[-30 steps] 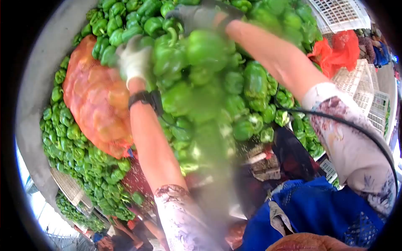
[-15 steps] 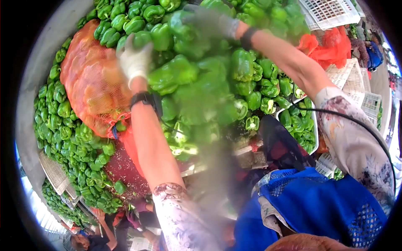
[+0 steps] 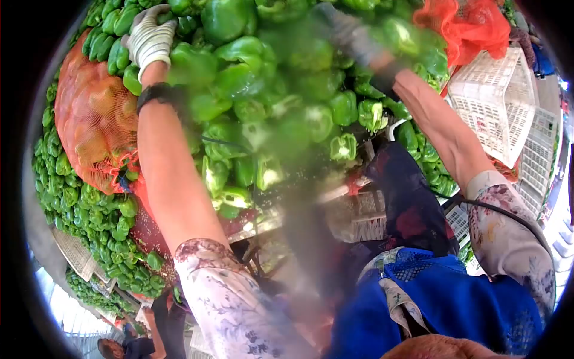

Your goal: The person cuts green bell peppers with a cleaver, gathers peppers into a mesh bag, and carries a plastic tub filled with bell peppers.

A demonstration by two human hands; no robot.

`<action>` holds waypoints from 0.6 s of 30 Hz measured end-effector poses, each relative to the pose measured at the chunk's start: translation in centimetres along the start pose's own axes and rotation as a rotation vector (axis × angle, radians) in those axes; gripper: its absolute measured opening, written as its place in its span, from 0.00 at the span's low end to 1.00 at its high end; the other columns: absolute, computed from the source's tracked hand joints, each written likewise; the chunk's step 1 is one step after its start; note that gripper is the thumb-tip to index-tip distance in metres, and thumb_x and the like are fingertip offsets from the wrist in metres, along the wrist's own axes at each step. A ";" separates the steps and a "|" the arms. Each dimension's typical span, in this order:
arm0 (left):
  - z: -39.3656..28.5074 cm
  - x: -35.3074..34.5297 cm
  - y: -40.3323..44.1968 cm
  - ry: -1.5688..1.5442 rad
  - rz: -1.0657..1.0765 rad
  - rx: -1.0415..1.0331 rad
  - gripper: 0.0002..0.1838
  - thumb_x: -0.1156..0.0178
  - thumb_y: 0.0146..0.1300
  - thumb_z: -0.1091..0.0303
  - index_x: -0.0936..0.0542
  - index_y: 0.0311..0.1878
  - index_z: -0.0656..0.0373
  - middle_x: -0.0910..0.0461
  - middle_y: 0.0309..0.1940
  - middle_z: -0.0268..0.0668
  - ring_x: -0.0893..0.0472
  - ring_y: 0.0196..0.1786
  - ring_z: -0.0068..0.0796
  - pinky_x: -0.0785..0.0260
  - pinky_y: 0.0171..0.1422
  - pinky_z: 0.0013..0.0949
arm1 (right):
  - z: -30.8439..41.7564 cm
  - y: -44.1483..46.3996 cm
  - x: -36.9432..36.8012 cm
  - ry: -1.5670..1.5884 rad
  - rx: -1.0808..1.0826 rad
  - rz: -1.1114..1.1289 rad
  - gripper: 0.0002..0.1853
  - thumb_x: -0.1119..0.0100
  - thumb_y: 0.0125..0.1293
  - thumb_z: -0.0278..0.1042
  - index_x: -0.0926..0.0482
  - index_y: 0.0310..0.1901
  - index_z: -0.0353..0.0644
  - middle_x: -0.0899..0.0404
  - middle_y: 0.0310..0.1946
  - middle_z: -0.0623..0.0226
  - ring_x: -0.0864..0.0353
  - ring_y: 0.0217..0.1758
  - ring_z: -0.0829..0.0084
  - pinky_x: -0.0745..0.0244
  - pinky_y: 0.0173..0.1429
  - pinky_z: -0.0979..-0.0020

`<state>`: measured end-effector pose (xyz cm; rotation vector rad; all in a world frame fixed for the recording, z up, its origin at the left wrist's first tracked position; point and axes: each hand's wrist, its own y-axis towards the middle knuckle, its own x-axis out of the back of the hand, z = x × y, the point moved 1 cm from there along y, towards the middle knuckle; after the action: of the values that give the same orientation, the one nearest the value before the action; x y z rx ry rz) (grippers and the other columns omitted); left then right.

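Green bell peppers (image 3: 229,19) lie in a big heap across the top and middle of the view. My left hand (image 3: 150,36), in a white glove, reaches onto the heap at the upper left, its fingers curled down among the peppers; what they hold, if anything, is hidden. At the top centre-right, my right hand (image 3: 347,33) in a grey glove is over the peppers, smeared by motion and haze. An orange mesh sack (image 3: 95,113), full of round pale things, lies left of my left forearm.
White plastic crates (image 3: 496,107) and red netting (image 3: 463,30) are at the right. A black cable (image 3: 508,212) runs by my right sleeve. Another person (image 3: 134,347) is at the lower left. Cut peppers (image 3: 230,197) lie near the heap's front edge.
The view has shifted and sits closer to the heap. My left hand has moved up and left along the peppers, and my right hand has moved to the right.
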<state>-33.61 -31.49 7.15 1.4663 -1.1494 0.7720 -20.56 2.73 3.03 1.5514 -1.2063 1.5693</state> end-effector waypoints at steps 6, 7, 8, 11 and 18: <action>-2.9 3.4 -4.9 -0.545 -0.153 0.117 0.19 0.29 0.50 0.68 0.17 0.47 0.52 0.21 0.50 0.39 0.23 0.52 0.33 0.31 0.59 0.32 | -1.0 -1.5 0.2 0.164 0.166 -0.196 0.37 0.40 0.45 0.34 0.33 0.64 0.46 0.38 0.62 0.51 0.37 0.67 0.53 0.34 0.66 0.64; -3.6 4.4 -6.2 -0.667 -0.181 0.165 0.18 0.29 0.49 0.70 0.17 0.46 0.54 0.21 0.50 0.39 0.22 0.51 0.33 0.30 0.57 0.34 | -1.2 -1.4 0.5 0.175 0.180 -0.180 0.37 0.41 0.45 0.34 0.33 0.64 0.46 0.38 0.62 0.51 0.37 0.67 0.52 0.32 0.65 0.63; -3.4 5.0 -7.1 -0.717 -0.271 0.186 0.18 0.29 0.49 0.73 0.17 0.46 0.55 0.21 0.49 0.39 0.22 0.50 0.33 0.28 0.56 0.34 | -1.4 -1.2 1.0 0.129 0.167 -0.132 0.35 0.41 0.47 0.35 0.32 0.63 0.46 0.38 0.61 0.52 0.36 0.66 0.52 0.31 0.63 0.63; -5.1 8.8 -12.2 -0.952 -0.544 0.309 0.19 0.30 0.48 0.78 0.21 0.46 0.58 0.22 0.47 0.40 0.22 0.48 0.35 0.24 0.53 0.36 | -1.4 0.2 0.1 0.187 0.135 -0.112 0.29 0.41 0.54 0.38 0.30 0.61 0.46 0.34 0.59 0.53 0.31 0.62 0.54 0.28 0.58 0.62; -13.1 14.6 -27.4 -0.810 -0.672 0.660 0.21 0.36 0.53 0.79 0.26 0.51 0.57 0.26 0.51 0.40 0.25 0.51 0.39 0.25 0.52 0.43 | -2.7 -7.4 2.1 1.295 -0.372 -0.088 0.24 0.46 0.66 0.54 0.26 0.56 0.45 0.21 0.48 0.54 0.20 0.50 0.62 0.26 0.53 0.60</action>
<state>-1.60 -23.37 13.97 2.6814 -0.8582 0.0315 -15.24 7.74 6.73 0.1542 -0.5695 1.6525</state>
